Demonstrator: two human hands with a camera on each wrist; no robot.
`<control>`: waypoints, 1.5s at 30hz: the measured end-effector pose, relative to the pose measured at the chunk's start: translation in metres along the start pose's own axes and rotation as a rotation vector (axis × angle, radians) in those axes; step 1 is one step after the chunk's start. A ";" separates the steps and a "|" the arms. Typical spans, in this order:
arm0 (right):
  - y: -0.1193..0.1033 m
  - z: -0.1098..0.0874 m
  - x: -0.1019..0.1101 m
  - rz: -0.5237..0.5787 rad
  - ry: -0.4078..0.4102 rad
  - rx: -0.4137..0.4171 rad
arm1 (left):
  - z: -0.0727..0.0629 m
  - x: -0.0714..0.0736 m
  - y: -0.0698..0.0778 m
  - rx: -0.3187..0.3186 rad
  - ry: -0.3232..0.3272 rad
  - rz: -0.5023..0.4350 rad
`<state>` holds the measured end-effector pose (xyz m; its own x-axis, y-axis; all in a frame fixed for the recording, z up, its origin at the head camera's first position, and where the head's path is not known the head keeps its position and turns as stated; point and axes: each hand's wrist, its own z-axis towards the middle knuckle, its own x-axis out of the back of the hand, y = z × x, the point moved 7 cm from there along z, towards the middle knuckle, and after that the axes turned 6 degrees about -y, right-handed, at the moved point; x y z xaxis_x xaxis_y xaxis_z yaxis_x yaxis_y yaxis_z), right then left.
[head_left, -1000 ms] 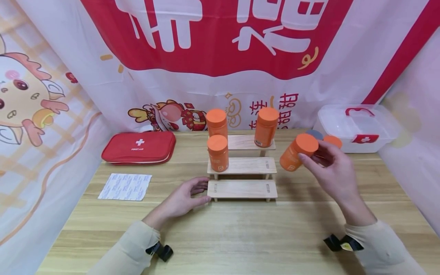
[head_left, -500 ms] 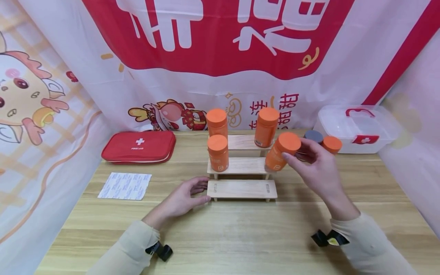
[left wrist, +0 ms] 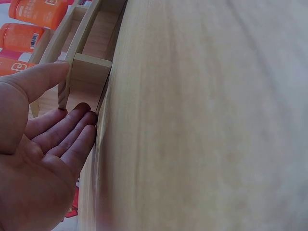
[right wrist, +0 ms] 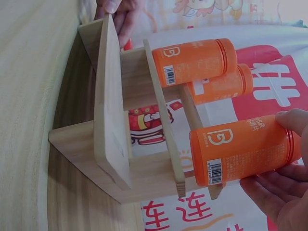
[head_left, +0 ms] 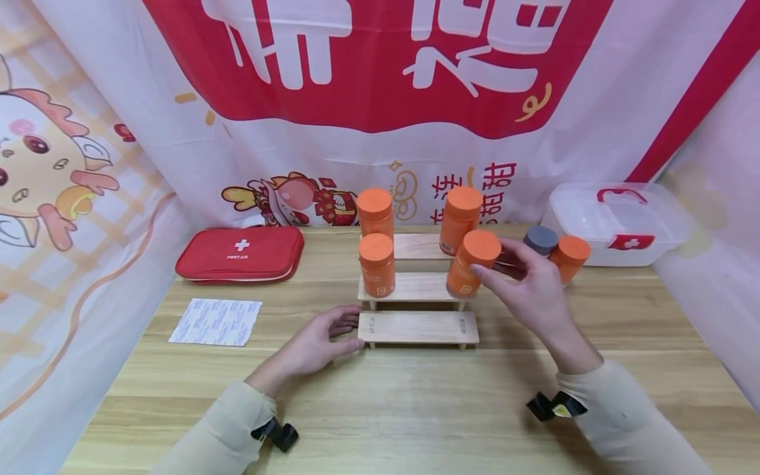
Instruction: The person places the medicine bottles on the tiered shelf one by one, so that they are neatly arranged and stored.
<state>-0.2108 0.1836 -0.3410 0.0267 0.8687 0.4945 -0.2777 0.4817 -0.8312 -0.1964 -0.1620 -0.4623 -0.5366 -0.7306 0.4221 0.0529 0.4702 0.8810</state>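
My right hand (head_left: 531,284) grips an orange bottle (head_left: 469,267) with an orange lid, thumb on the near side and fingers behind it. This bottle is over the right end of the middle step of a three-step wooden stand (head_left: 418,326); whether its base touches, I cannot tell. My left hand (head_left: 317,340) holds the left end of the lowest step, thumb at the front corner and fingers at the back. On the middle step's left stands an orange bottle (head_left: 377,267). The top step bears another orange bottle (head_left: 374,208) at left and one orange bottle (head_left: 461,218) at right.
Right of the stand are a grey-lidded container (head_left: 540,239) and an orange bottle (head_left: 571,256), before a clear-lidded white first-aid box (head_left: 617,224). On the left lie a red first-aid pouch (head_left: 240,254) and a printed white sheet (head_left: 216,322). A printed cloth hangs behind.
My right hand has carried the orange bottle leftward from beside the stand to over the middle step's right end, and the bottle is more upright. My left hand has stayed put.
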 end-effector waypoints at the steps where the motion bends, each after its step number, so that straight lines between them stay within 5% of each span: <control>1: 0.000 0.001 -0.001 -0.002 -0.003 0.005 | 0.000 0.000 0.000 0.001 0.000 0.000; 18: -0.002 0.011 -0.018 -0.040 -0.049 0.036 | 0.001 0.000 -0.001 0.017 0.013 -0.005; 31: -0.003 0.012 -0.020 -0.082 -0.057 0.020 | 0.000 -0.001 0.000 0.009 0.013 0.010; 45: -0.006 0.004 -0.010 -0.107 -0.043 0.099 | 0.000 0.000 0.000 0.004 0.009 0.007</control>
<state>-0.2133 0.1716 -0.3395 0.0206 0.8062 0.5913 -0.3688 0.5558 -0.7450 -0.1961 -0.1618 -0.4624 -0.5284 -0.7319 0.4302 0.0533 0.4771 0.8772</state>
